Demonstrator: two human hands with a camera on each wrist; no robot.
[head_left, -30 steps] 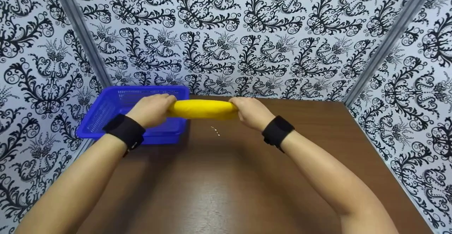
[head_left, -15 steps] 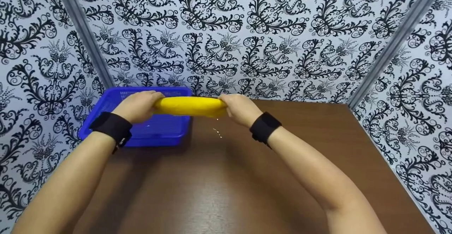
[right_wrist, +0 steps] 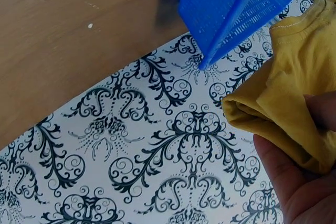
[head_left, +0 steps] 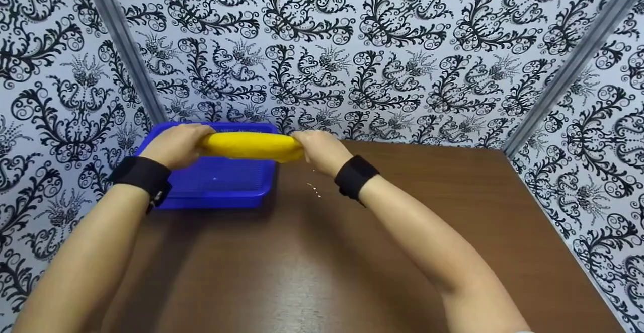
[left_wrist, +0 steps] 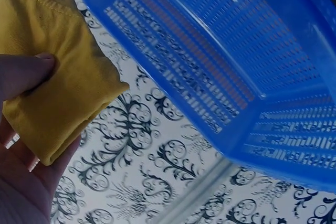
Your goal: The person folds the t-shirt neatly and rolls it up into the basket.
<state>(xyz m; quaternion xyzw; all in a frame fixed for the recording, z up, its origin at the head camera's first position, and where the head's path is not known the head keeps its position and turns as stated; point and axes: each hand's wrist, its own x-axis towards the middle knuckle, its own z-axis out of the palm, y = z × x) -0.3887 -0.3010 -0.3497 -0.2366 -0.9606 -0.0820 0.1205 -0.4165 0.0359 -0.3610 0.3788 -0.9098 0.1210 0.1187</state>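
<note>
A folded yellow shirt [head_left: 251, 146] is held level in the air between both hands, over the right part of a blue plastic basket [head_left: 216, 199]. My left hand [head_left: 173, 147] grips its left end, above the basket. In the left wrist view the thumb [left_wrist: 26, 74] presses on top of the cloth and the fingers lie beneath. The right end is gripped by my right hand [head_left: 322, 149], just past the basket's right rim. A curved stitched band of the shirt [right_wrist: 299, 22] shows in the right wrist view. The fabric hides part of the basket's inside.
The basket stands at the back left of a brown wooden table [head_left: 402, 212]. Small white marks [head_left: 314, 189] lie on the tabletop right of it. Patterned walls [head_left: 352, 46] close off the back and both sides. A black band [head_left: 143, 174] circles each wrist.
Both hands have moved left with the shirt, from beside the basket to over it. The grip on each end stays the same, and the view has shifted slightly.
</note>
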